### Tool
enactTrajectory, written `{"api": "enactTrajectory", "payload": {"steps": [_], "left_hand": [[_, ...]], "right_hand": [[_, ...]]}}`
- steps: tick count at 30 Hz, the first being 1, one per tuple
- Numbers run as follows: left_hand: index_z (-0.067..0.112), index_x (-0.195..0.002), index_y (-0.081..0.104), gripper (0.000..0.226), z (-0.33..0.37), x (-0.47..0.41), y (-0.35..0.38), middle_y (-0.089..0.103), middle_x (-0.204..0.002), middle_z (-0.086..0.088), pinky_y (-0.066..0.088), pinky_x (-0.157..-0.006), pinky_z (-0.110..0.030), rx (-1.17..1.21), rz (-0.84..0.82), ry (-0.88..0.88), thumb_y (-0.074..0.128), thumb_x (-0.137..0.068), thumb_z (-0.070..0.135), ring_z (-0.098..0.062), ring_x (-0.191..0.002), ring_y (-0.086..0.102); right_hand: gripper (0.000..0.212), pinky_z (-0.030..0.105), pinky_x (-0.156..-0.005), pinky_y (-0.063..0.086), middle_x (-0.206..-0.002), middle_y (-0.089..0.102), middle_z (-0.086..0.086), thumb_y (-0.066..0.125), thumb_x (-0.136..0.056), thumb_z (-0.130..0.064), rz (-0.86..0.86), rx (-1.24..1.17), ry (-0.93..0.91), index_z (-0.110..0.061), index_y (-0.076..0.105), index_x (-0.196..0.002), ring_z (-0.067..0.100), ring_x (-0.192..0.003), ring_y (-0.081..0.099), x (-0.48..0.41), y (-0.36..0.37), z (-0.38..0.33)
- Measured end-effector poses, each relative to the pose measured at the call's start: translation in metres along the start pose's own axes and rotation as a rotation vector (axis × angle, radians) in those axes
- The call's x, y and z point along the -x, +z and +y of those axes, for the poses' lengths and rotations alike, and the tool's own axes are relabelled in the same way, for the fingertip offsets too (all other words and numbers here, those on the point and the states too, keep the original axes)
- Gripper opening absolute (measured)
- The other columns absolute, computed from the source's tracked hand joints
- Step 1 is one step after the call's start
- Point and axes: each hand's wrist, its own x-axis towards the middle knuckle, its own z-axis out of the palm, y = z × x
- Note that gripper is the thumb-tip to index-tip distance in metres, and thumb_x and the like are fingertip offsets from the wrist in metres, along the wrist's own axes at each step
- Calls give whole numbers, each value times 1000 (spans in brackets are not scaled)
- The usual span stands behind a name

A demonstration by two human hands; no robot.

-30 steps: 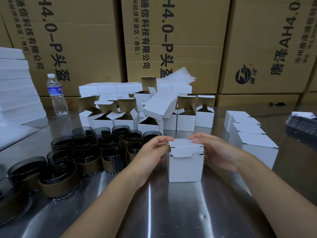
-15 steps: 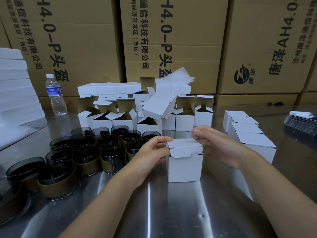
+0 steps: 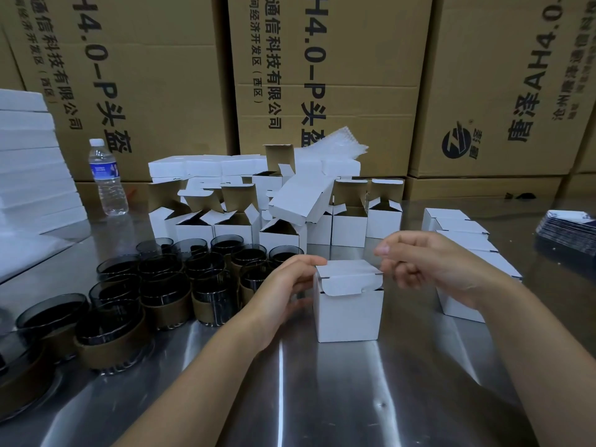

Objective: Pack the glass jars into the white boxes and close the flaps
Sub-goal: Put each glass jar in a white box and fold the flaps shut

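A small white box (image 3: pixel 350 312) stands on the steel table in front of me, its lid folded over with the tuck flap hanging outside the front wall. My left hand (image 3: pixel 283 285) grips its left side, thumb on the lid corner. Just right of the lid hovers my right hand (image 3: pixel 422 262), fingers loosely curled, holding nothing that I can see. Several dark glass jars (image 3: pixel 167 285) with brown paper sleeves crowd the table to the left. Behind stand several open white boxes (image 3: pixel 232 221). A row of closed white boxes (image 3: pixel 461 227) runs along the right.
Large brown cartons (image 3: pixel 322 91) wall off the back. A water bottle (image 3: pixel 106 179) stands at the back left beside a stack of white foam sheets (image 3: pixel 29 162). A pile of dark cards (image 3: pixel 567 230) lies at the far right. Bare steel table (image 3: pixel 338 398) lies in front.
My right hand has lifted off the box lid and drawn slightly to the right. My left hand keeps its hold and the box has not moved.
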Motion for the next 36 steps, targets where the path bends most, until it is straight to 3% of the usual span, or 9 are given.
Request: {"api": "enactTrajectory", "payload": {"steps": [9,13,18,21,23,26,29,32,36], "left_hand": [[24,-102,69,18,0,2,1,71,-99,5,50,-68,-18,-53,44,5,55,-92,27,-7,-93,67],[24,-100,69,16,0,4,0,70,-96,4,50,-67,-19,-81,18,17,64,-85,27,-7,-90,67],[24,-100,68,19,0,3,-1,69,-96,8,52,-69,-19,-136,20,14,63,-87,11,-2,-81,68],[29,-94,71,25,1,4,0,69,-97,14,51,-83,-20,-187,9,84,62,-87,7,-3,-91,66],[32,-86,74,30,2,5,2,63,-112,20,45,-94,-18,-275,17,177,63,-87,5,1,-108,58],[30,-81,75,33,3,6,4,55,-126,22,38,-90,-4,-405,17,310,59,-90,3,11,-117,48],[29,-82,72,33,-1,5,3,61,-119,19,36,-103,-16,-480,63,381,55,-93,4,3,-122,49],[32,-86,69,29,-5,4,3,64,-117,15,32,-109,-24,-547,87,384,53,-95,9,2,-128,44],[33,-88,66,21,-7,4,3,61,-121,16,37,-110,-34,-544,71,367,68,-86,13,4,-128,42]], "right_hand": [[38,15,-36,34,-81,72,11,78,-59,-43,-217,-76,86,-18,75,-88,10,-49,56,-1,-4,3],[26,15,-36,33,-76,71,9,83,-62,-30,-242,-69,125,-21,76,-85,9,-46,53,-2,-2,5],[29,15,-40,27,-54,45,-9,90,-55,-30,-171,52,119,-26,74,-80,5,-47,35,-6,6,8],[31,16,-49,31,-60,46,-9,83,-53,-38,-102,75,44,-28,74,-81,5,-57,41,-7,10,10],[38,19,-65,41,-69,55,-8,82,-50,-45,-73,81,-17,-30,75,-83,8,-70,51,-9,13,12],[41,22,-92,43,-99,67,-14,82,-48,-50,-67,78,-56,-28,77,-82,6,-96,61,-9,15,13],[30,23,-98,39,-114,61,-21,79,-53,-46,-87,165,-70,-29,78,-78,-6,-108,55,-9,17,14],[12,18,-92,42,-109,61,-11,83,-66,-28,-17,230,-95,-29,75,-75,-3,-97,57,-13,20,17],[36,21,-68,41,-83,57,-5,87,-60,-34,80,249,-78,-22,61,-81,7,-71,51,-16,20,22]]}}
